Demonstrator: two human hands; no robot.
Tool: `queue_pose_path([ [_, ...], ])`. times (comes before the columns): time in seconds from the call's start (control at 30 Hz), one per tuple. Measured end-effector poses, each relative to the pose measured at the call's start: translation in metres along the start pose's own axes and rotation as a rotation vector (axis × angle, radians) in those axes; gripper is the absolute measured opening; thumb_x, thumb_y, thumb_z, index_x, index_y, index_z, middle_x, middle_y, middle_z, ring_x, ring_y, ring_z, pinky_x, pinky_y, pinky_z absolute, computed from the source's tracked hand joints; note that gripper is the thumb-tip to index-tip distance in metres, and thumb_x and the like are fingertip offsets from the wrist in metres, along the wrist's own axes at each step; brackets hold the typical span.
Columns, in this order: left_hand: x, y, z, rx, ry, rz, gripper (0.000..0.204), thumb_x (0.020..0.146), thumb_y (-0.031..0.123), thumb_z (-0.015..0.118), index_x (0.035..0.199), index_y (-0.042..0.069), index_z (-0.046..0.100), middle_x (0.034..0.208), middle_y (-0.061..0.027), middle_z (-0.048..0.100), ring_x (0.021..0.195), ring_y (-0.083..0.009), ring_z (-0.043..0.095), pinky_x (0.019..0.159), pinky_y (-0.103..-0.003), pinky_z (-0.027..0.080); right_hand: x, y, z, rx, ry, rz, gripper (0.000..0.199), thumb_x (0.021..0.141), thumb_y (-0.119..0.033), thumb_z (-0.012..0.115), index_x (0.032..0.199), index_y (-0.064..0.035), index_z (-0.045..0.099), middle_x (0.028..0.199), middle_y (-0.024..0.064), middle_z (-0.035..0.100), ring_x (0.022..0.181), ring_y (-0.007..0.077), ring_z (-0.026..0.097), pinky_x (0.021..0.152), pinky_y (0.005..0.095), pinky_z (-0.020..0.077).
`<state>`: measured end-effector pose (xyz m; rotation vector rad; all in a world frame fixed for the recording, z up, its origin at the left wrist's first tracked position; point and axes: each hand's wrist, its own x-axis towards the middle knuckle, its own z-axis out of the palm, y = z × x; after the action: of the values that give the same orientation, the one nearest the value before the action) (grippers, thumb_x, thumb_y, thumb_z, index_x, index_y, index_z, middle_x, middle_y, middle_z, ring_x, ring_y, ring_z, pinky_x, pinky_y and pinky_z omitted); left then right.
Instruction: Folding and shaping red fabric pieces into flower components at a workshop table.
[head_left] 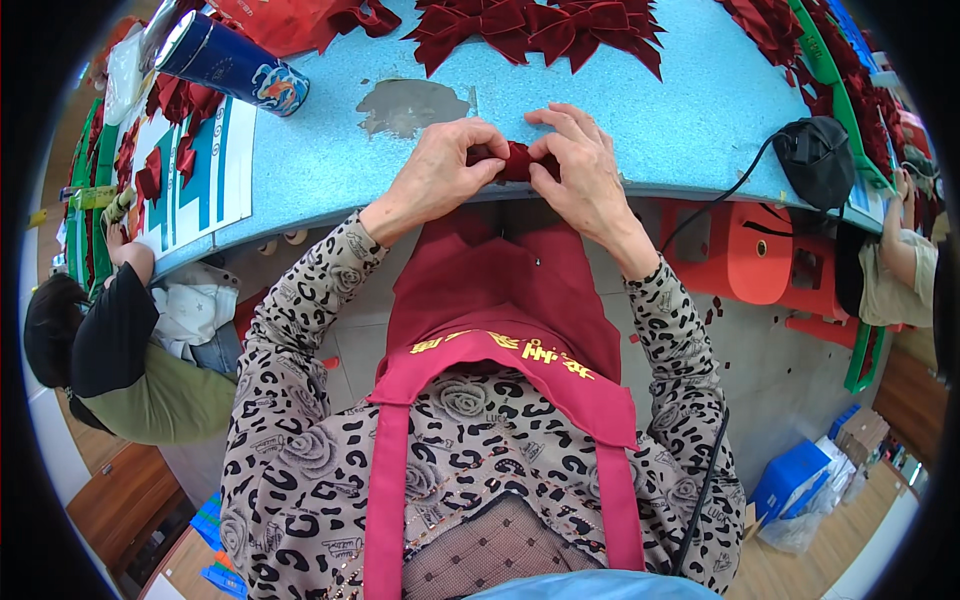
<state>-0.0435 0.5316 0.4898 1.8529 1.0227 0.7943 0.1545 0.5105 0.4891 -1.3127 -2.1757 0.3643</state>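
Observation:
Between my two hands, at the near edge of the light blue table [340, 160], is a small piece of dark red velvet ribbon [516, 163]. My left hand [450, 160] pinches its left end with thumb and fingers. On the other side, my right hand [578, 165] grips the right end, its outer fingers raised. The fingers cover most of the piece, so its full shape is hidden. Beyond my hands, several finished-looking dark red velvet bows [530, 30] lie together at the table's far side.
A dark blue tumbler [235, 65] lies tilted at the upper left, near a white-and-teal sheet [205, 180] with red pieces. At right are a black pouch [815, 160] with a cord and a green tray edge [835, 90]. Co-workers sit on both sides; a red stool [755, 260] stands below.

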Motion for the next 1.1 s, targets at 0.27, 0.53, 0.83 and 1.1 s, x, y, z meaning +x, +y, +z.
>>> queue_pose_path([
  [0.27,0.004,0.009,-0.01,0.023,-0.018,0.005,0.01,0.074,0.001,0.064,0.083,-0.004,0.062,0.088,-0.0086,0.058,0.076,-0.0173,0.06,0.068,-0.029,0.049,0.008,-0.008,-0.005,0.039,-0.023,0.021,0.009,0.072,-0.011,0.063,0.077,-0.0048,0.059,0.121,0.0051,0.056,0.125,0.0278,0.041,0.101,0.044,0.0306],
  [0.53,0.0,0.013,-0.01,0.116,-0.007,0.035,0.011,0.073,0.005,0.066,0.078,-0.004,0.062,0.09,-0.0109,0.055,0.077,-0.0241,0.058,0.07,-0.033,0.048,0.004,-0.011,0.001,0.113,0.057,0.046,0.007,0.07,-0.011,0.063,0.072,-0.0047,0.059,0.119,0.0063,0.058,0.123,0.0282,0.043,0.101,0.0429,0.0306],
  [0.83,-0.015,0.037,-0.011,0.197,0.034,0.046,0.014,0.077,0.01,0.062,0.079,-0.004,0.062,0.086,-0.0125,0.056,0.08,-0.0275,0.058,0.071,-0.036,0.047,-0.01,-0.041,-0.008,0.035,0.225,0.083,0.008,0.063,-0.008,0.066,0.066,-0.0049,0.059,0.11,0.0067,0.06,0.114,0.0274,0.048,0.097,0.0431,0.0334],
  [1.1,-0.034,0.044,-0.021,0.275,0.103,0.098,0.012,0.079,0.008,0.061,0.083,-0.003,0.061,0.086,-0.0118,0.057,0.075,-0.0234,0.057,0.066,-0.032,0.046,-0.011,-0.063,-0.005,0.015,0.304,-0.006,0.009,0.063,-0.006,0.066,0.068,-0.0055,0.058,0.107,0.0062,0.06,0.111,0.0273,0.05,0.095,0.0429,0.0345],
])
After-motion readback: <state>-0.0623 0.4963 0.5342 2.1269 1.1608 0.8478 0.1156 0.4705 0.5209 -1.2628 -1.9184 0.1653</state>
